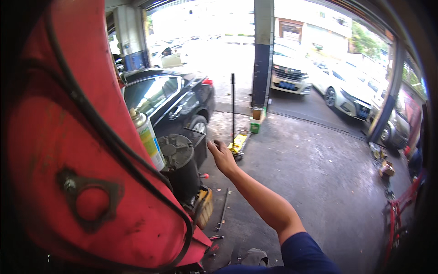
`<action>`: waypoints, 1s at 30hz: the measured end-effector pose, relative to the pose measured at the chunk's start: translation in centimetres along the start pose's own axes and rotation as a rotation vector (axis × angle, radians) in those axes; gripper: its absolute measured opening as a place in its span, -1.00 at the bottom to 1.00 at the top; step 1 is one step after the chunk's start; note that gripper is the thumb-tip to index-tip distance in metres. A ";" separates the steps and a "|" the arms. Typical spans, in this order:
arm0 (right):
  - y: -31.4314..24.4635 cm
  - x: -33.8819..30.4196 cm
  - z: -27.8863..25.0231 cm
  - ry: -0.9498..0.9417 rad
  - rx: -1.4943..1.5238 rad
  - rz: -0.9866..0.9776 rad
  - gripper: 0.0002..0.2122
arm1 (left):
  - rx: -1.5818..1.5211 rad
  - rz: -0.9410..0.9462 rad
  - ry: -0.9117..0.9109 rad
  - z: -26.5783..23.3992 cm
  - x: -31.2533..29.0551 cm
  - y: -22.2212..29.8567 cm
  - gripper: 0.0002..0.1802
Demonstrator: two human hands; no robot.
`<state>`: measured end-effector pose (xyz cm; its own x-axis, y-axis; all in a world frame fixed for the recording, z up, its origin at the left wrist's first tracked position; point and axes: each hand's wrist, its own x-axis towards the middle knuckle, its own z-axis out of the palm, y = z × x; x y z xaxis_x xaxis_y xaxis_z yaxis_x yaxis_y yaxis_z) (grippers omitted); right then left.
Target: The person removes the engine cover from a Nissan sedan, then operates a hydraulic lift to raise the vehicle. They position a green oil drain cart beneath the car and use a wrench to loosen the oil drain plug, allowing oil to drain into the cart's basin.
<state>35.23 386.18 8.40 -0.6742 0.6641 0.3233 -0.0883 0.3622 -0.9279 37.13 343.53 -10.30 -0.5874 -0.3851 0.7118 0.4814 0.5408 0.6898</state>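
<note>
Red metal, the scuffed machine body (137,201) fills your left side, a black hose (107,134) curving down it; beyond it sits a black car (155,93). Your right arm (260,196) reaches forward from a dark blue sleeve (303,253). The black drum (182,176), the thing nearest your reach, stands between the red body and your forearm. Past your hand is a yellow floor jack (238,142) with an upright handle. A spray can (149,139) leans along the red edge. Your right hand (221,157) has its fingers bent; whether they grip anything, you cannot tell. Your left hand is out of view. Smallest, a bent rod (195,130) juts over the drum toward your fingertips, contact unclear
</note>
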 end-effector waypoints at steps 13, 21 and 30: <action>3.2 10.1 3.1 -0.259 0.495 -0.054 -0.63 | 0.411 -0.088 0.266 4.2 -4.5 5.3 -0.46; 6.1 13.0 2.1 -0.351 0.375 -0.306 -0.62 | 0.575 -0.208 0.360 2.7 -5.1 7.2 -0.46; 6.9 13.8 3.2 -0.424 0.550 -0.341 -0.65 | 0.673 -0.581 0.192 -1.1 -17.2 9.1 -0.46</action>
<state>22.96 395.71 5.91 -0.7577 0.2267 0.6119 -0.6181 0.0512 -0.7844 52.34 354.23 -16.17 -0.4717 -0.8186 0.3278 -0.3733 0.5222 0.7668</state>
